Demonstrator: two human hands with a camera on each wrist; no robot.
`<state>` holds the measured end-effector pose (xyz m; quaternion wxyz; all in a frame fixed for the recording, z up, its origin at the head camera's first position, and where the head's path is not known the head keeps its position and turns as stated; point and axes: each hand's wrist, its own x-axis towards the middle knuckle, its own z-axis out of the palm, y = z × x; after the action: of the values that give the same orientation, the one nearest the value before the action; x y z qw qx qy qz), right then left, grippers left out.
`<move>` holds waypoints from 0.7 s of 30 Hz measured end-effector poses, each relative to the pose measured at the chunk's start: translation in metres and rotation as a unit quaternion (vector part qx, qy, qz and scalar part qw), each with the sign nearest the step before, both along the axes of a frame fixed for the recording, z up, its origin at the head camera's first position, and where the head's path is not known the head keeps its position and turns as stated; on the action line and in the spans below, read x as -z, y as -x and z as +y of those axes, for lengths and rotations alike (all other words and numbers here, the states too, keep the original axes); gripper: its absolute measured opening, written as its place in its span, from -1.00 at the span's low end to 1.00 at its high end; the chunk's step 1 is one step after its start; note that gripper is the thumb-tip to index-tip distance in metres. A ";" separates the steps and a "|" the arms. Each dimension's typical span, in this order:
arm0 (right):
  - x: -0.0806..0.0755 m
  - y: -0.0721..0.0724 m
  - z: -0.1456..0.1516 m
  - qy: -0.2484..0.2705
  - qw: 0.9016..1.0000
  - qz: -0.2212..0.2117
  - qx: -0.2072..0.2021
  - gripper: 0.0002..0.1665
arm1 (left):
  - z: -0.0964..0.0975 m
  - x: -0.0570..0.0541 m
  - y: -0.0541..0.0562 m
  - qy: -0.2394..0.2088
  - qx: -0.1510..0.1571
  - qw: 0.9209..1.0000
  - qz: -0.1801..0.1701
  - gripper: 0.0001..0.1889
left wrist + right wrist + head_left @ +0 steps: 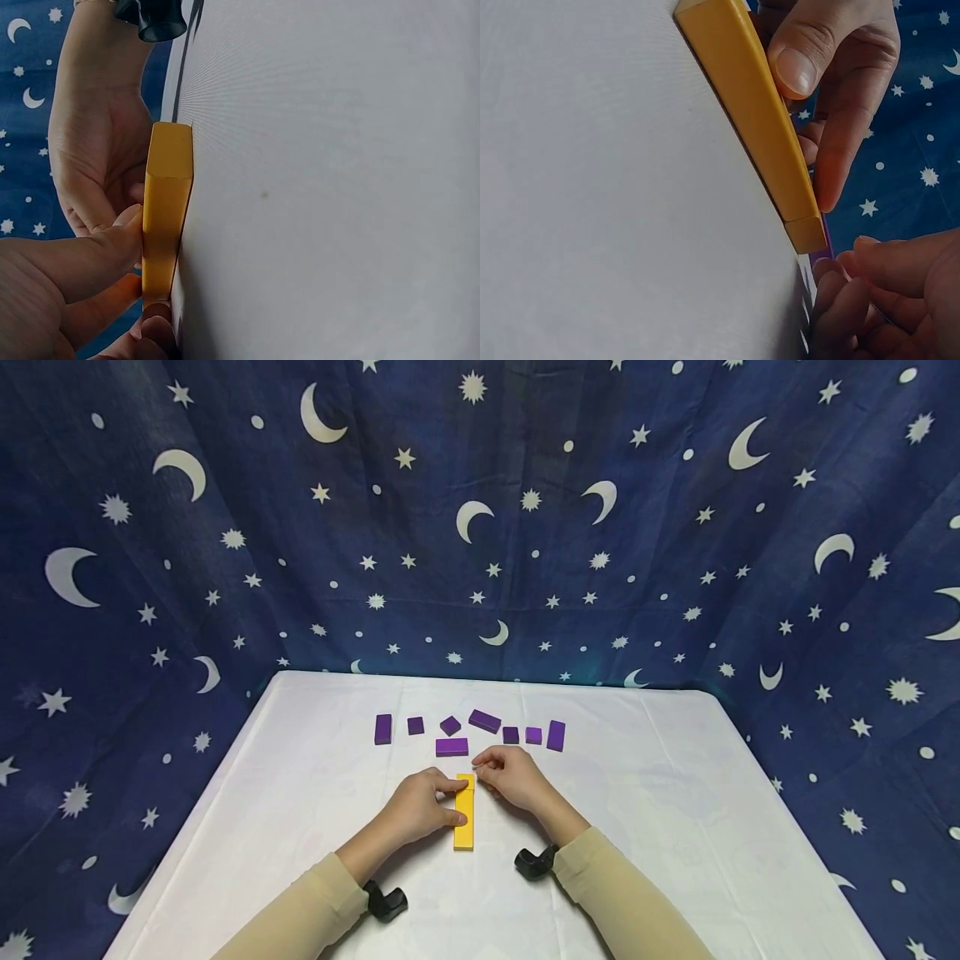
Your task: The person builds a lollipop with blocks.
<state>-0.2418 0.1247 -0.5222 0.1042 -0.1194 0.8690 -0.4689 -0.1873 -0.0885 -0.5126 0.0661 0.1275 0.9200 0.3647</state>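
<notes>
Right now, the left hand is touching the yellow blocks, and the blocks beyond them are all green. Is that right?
Not green: the head view shows the blocks beyond are all purple blocks. The left hand is indeed touching the yellow blocks.

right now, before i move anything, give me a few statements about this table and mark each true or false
1. The left grip touches the long yellow block. True.
2. The right grip is to the left of that block. False: it is to its right.
3. A short yellow block sits at the long one's far end. True.
4. The purple blocks lie between the person and the yellow ones. False: they lie beyond them, nearer the curtain.
5. The tablecloth is white. True.
</notes>
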 end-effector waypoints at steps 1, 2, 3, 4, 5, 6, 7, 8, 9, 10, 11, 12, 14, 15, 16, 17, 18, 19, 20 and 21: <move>0.000 0.001 0.000 0.000 1.000 0.001 0.002 -0.84 | 0.000 0.000 0.000 0.001 0.000 1.000 0.000 -0.38; 0.000 0.001 0.000 0.000 1.000 0.001 0.003 -0.84 | 0.000 0.000 0.000 0.001 0.000 1.000 0.000 -0.38; 0.000 0.002 0.000 -0.002 1.000 0.002 0.004 -0.83 | 0.000 0.000 0.000 0.001 0.000 1.000 0.000 -0.38; -0.001 0.002 0.000 -0.003 1.000 0.004 0.005 -0.83 | 0.000 0.000 0.000 0.001 0.000 1.000 0.001 -0.38; -0.001 0.003 0.000 -0.003 1.000 0.006 0.006 -0.83 | 0.000 0.000 0.000 0.001 0.000 1.000 0.000 -0.38; -0.001 0.003 0.000 -0.002 1.000 0.007 0.007 -0.83 | 0.000 0.000 0.000 0.001 -0.001 1.000 -0.001 -0.38; -0.001 0.004 0.001 -0.002 1.000 0.009 0.008 -0.82 | 0.000 0.000 0.000 0.001 -0.001 1.000 -0.001 -0.38; -0.001 0.005 0.001 -0.001 1.000 0.011 0.010 -0.82 | 0.000 0.000 0.000 0.001 -0.001 1.000 -0.001 -0.38; -0.001 0.005 0.001 -0.001 1.000 0.012 0.011 -0.82 | 0.000 0.000 0.000 0.002 -0.001 1.000 -0.001 -0.38; -0.002 0.006 0.001 0.002 1.000 0.013 0.012 -0.81 | 0.000 0.000 0.000 0.002 -0.001 1.000 -0.001 -0.38; -0.002 0.006 0.001 0.004 1.000 0.013 0.014 -0.80 | 0.001 0.000 0.000 0.003 -0.001 1.000 -0.002 -0.38; -0.002 0.006 0.001 0.004 1.000 0.014 0.015 -0.79 | 0.000 -0.001 0.000 0.004 -0.001 1.000 -0.003 -0.38; -0.003 0.007 0.000 0.003 1.000 0.015 0.017 -0.76 | 0.000 -0.001 0.000 0.005 -0.002 1.000 -0.006 -0.39; -0.003 0.008 0.000 0.003 1.000 0.015 0.018 -0.75 | 0.000 -0.002 0.000 0.006 -0.002 1.000 -0.007 -0.39; -0.003 0.009 0.000 0.003 1.000 0.018 0.018 -0.73 | 0.000 -0.002 0.000 0.007 -0.003 1.000 -0.009 -0.39; -0.003 0.009 -0.001 0.002 1.000 0.019 0.018 -0.72 | 0.000 -0.002 0.000 0.008 -0.003 1.000 -0.010 -0.39; -0.003 0.010 -0.001 0.002 1.000 0.019 0.018 -0.70 | 0.000 -0.003 0.000 0.008 -0.003 1.000 -0.011 -0.39; -0.004 0.011 -0.001 0.002 1.000 0.019 0.017 -0.69 | 0.001 -0.003 0.000 0.007 -0.003 1.000 -0.011 -0.38; -0.004 0.012 -0.001 0.001 1.000 0.019 0.016 -0.68 | 0.001 -0.003 0.000 0.007 -0.002 1.000 -0.011 -0.38; -0.004 0.013 -0.002 0.001 1.000 0.019 0.016 -0.67 | 0.001 -0.003 0.000 0.006 -0.002 1.000 -0.012 -0.38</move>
<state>-0.2549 0.1232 -0.5187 0.0800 -0.1143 0.8723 -0.4686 -0.1872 -0.0877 -0.5091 0.0769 0.1211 0.9217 0.3604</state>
